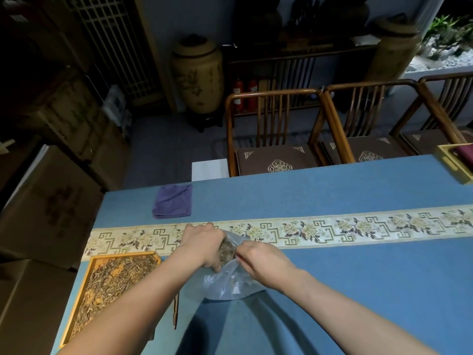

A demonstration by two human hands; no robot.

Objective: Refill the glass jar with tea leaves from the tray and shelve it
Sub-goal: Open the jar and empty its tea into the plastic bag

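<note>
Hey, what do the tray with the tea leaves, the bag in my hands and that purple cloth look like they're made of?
Tray: probably wood or bamboo with a pale yellow finish, judging by its straight flat rim.
Bag: thin clear plastic; it is see-through, crinkled and glinting, and the left hand and right hand pinch it.
Purple cloth: soft, matte fabric, possibly microfibre; it is folded with limp edges.

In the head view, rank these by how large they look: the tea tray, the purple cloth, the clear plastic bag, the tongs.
As they look, not true size:
1. Tea tray, nearest and partly behind the left arm.
2. Clear plastic bag, partly under both hands.
3. Purple cloth, farther off; close to the bag, so unsure.
4. Tongs, mostly hidden.
</note>
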